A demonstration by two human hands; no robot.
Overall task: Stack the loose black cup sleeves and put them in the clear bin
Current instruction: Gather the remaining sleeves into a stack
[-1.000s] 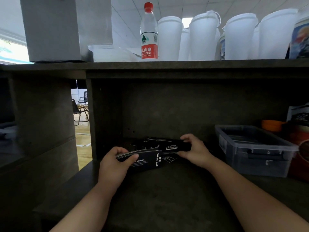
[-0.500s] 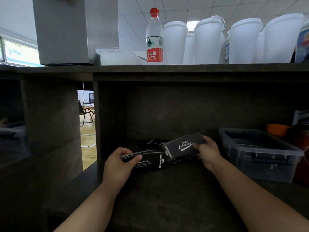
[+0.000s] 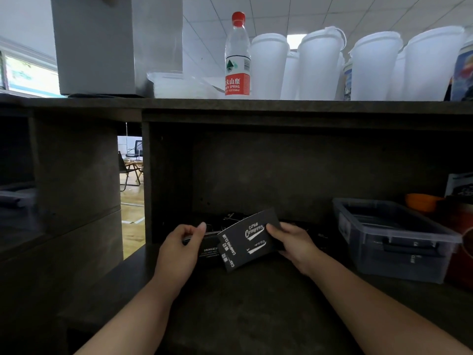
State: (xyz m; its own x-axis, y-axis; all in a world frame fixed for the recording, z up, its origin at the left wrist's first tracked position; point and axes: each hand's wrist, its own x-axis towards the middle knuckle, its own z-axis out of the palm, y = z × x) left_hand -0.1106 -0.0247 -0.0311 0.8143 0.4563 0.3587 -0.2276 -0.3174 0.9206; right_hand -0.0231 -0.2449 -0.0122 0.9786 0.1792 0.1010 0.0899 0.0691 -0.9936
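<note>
My right hand (image 3: 294, 243) pinched one flat black cup sleeve (image 3: 249, 240) by its right end, thumb on the printed face, holding it tilted just above the tabletop (image 3: 256, 311). My left hand (image 3: 180, 248) held a small stack of sleeves (image 3: 208, 248) from above, fingers curled over its top edge, the stack standing on its long edge on the tabletop. The lifted sleeve overlapped the right end of that stack; whether they touched I could not tell. More loose sleeves (image 3: 231, 217) lay in the shadow behind, against the back wall of the recess. The clear bin (image 3: 394, 239) sat well to the right on the same surface, and dark things that looked like sleeves lay inside it.

I judged the sleeves to be thin card: very light, matte, slightly springy, folded flat with a curved long edge. They would slide easily over one another, so a stack wanted squeezing across its flat faces near the middle, not by one corner, or it might fan out. The single sleeve could crease if pinched hard; a light hold on its short end seemed enough. The bin's plastic walls looked rigid and smooth.
</note>
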